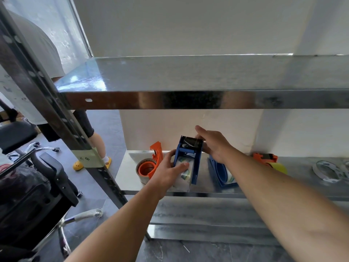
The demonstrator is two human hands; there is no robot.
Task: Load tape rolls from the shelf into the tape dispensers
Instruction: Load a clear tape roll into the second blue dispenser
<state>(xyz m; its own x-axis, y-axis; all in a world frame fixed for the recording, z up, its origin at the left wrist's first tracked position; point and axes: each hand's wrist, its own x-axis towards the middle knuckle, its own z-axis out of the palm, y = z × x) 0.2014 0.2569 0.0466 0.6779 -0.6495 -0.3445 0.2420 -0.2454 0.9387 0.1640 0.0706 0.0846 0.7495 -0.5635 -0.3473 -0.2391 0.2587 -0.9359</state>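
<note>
Fingers point(182, 165) grip one of four dispensers point(188, 157).

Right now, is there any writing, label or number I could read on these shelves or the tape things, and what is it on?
Green label on the shelf post: two handwritten characters, too blurred to read with certainty.
Tape roll in the blue dispenser, gripped by the left hand: printed green and blue marks, too small to read.
Clear roll at the far right: printed pattern, unreadable.
Nothing else carries text.
</note>
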